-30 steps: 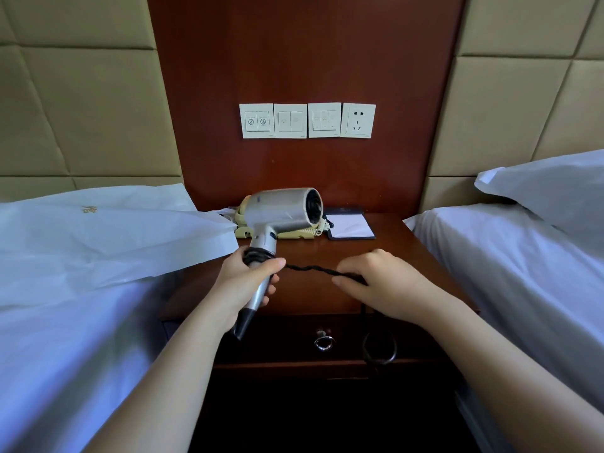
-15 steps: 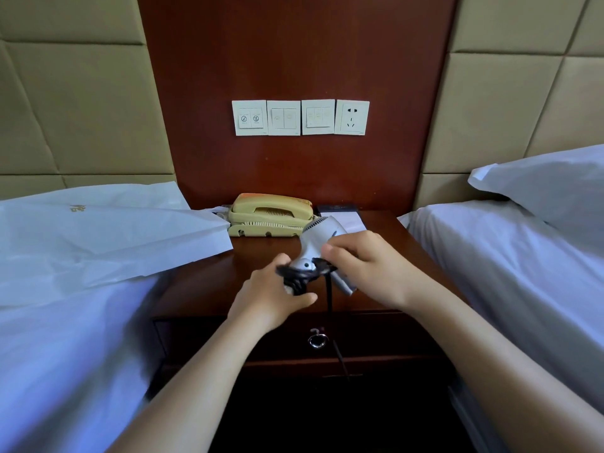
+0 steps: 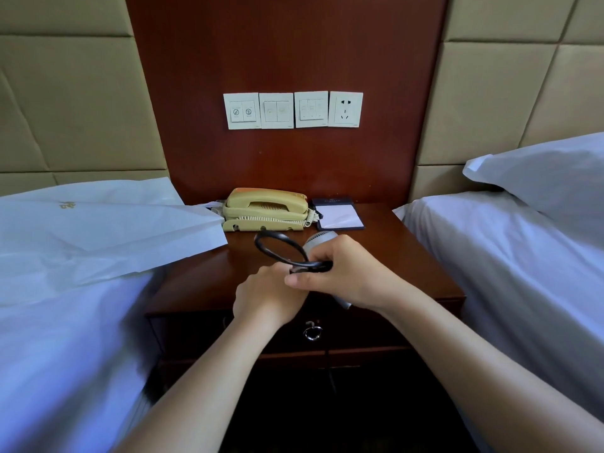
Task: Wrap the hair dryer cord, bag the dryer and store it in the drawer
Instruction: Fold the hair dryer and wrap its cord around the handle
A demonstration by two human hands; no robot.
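The silver hair dryer (image 3: 318, 240) is held low over the wooden nightstand (image 3: 402, 266), mostly hidden behind my hands; only its rear grille end shows. My left hand (image 3: 266, 297) grips the handle. My right hand (image 3: 346, 276) pinches the black cord (image 3: 277, 245), which stands in a loop above the handle. The rest of the cord hangs down in front of the closed drawer (image 3: 359, 331) with its ring pull (image 3: 312, 332). A white paper bag (image 3: 98, 230) lies on the left bed, its corner reaching over the nightstand.
A beige telephone (image 3: 265, 209) and a notepad in a dark holder (image 3: 339, 214) sit at the back of the nightstand. Wall switches and a socket (image 3: 345, 109) are above. Beds with white sheets flank the nightstand, with a pillow (image 3: 549, 178) on the right one.
The dryer was tipped from upright to lying low and brought toward me. My right hand carried the cord in from the right to the handle, where a loop now stands.
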